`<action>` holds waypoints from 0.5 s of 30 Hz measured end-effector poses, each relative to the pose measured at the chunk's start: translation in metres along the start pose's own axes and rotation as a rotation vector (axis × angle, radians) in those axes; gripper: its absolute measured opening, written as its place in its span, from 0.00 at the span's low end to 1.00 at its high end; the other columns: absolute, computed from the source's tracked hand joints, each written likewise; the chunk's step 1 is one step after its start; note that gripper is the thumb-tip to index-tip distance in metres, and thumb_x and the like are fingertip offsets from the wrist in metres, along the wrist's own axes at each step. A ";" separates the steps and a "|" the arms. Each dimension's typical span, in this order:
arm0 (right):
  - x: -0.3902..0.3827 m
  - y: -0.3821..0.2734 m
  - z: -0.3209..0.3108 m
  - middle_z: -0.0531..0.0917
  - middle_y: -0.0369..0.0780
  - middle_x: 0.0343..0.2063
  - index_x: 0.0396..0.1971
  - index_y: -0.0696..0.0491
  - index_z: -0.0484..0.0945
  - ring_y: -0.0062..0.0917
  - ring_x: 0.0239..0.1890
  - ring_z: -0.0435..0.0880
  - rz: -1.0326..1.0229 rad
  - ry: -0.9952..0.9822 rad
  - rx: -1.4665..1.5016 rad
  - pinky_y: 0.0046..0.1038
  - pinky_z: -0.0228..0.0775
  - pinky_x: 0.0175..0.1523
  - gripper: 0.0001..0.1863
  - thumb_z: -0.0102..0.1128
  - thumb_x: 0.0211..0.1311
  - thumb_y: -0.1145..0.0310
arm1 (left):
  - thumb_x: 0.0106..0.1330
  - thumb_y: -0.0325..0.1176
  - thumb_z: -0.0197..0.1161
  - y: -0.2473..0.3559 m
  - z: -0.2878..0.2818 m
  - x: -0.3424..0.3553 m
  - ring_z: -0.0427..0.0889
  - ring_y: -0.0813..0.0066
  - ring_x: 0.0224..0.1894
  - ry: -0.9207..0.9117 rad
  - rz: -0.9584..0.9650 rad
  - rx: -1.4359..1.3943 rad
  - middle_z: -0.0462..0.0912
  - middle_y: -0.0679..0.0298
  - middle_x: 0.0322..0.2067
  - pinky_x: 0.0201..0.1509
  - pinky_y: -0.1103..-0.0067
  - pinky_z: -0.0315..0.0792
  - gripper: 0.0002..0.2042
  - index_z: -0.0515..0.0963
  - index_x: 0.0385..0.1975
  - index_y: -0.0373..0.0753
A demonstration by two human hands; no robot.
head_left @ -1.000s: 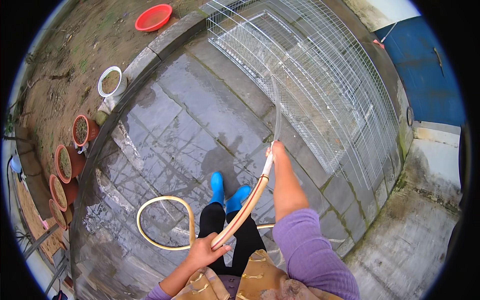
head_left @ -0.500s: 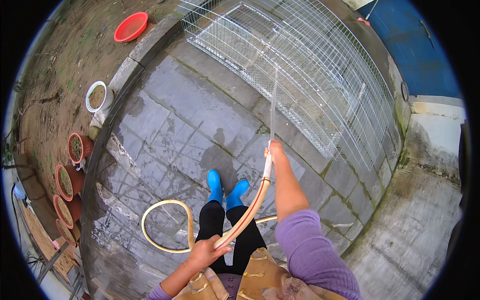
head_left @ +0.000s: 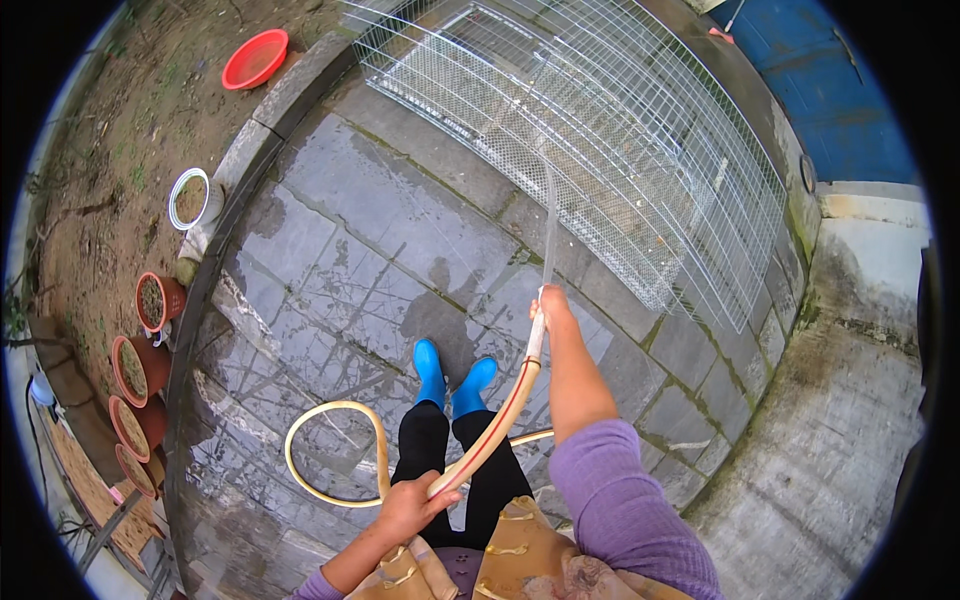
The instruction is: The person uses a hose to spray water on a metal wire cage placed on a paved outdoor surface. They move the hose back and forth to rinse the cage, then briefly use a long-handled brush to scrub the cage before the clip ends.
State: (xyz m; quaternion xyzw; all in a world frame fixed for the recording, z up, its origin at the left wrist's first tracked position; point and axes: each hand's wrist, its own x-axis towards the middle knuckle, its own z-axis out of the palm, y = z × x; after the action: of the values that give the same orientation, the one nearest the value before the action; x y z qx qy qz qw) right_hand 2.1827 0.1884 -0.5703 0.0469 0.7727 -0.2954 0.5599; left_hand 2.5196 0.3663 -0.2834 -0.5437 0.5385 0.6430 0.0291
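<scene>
My right hand (head_left: 552, 305) grips a white nozzle end of a cream hose (head_left: 497, 425) with a red stripe, and a jet of water (head_left: 549, 230) streams from it toward a wire cage (head_left: 610, 170) with a mesh tray, lying on the paving beyond. Lower down, my left hand (head_left: 415, 505) is wrapped round the same hose near my legs. A loop of the hose lies on the wet slabs (head_left: 330, 250) left of my blue rubber boots (head_left: 429, 370).
A curb (head_left: 293, 78) borders a dirt bed with a red basin (head_left: 254, 58), a white pot (head_left: 195, 200) and several terracotta pots (head_left: 137, 370) along the left. At right stand a blue door (head_left: 808, 90) and a stained concrete strip (head_left: 830, 400) beside the paving.
My view has swung slightly, so the cage now appears higher and farther left and the red basin lower and farther left. Both hands keep their grip on the hose, with little movement.
</scene>
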 end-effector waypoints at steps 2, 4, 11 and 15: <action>-0.002 0.004 0.004 0.67 0.40 0.14 0.33 0.50 0.62 0.25 0.11 0.66 0.025 -0.007 -0.058 0.31 0.63 0.14 0.10 0.35 0.68 0.61 | 0.59 0.53 0.59 0.001 0.002 -0.002 0.78 0.49 0.24 -0.005 0.016 0.042 0.76 0.50 0.18 0.26 0.63 0.69 0.20 0.74 0.33 0.39; -0.005 0.005 0.004 0.67 0.40 0.14 0.33 0.51 0.63 0.25 0.11 0.66 0.018 0.005 -0.038 0.31 0.63 0.14 0.10 0.35 0.68 0.61 | 0.59 0.53 0.59 0.000 0.003 -0.003 0.78 0.49 0.24 -0.002 0.004 0.047 0.76 0.50 0.18 0.26 0.63 0.69 0.20 0.74 0.33 0.39; -0.003 0.002 -0.007 0.67 0.39 0.14 0.33 0.52 0.63 0.26 0.11 0.66 0.033 0.002 0.001 0.32 0.64 0.14 0.10 0.35 0.67 0.61 | 0.59 0.52 0.59 0.005 0.003 0.001 0.77 0.50 0.24 -0.005 -0.018 0.013 0.76 0.51 0.18 0.26 0.65 0.69 0.19 0.74 0.32 0.39; 0.000 0.011 -0.013 0.66 0.39 0.14 0.33 0.52 0.62 0.26 0.11 0.66 0.060 0.041 0.030 0.32 0.63 0.14 0.10 0.36 0.67 0.61 | 0.59 0.53 0.59 0.007 0.003 0.002 0.78 0.49 0.24 -0.007 -0.009 0.022 0.76 0.50 0.18 0.26 0.64 0.69 0.20 0.74 0.31 0.39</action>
State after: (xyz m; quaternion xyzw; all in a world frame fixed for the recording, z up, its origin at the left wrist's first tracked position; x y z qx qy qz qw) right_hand 2.1764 0.2040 -0.5724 0.0844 0.7778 -0.2891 0.5517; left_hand 2.5119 0.3644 -0.2806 -0.5435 0.5431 0.6388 0.0395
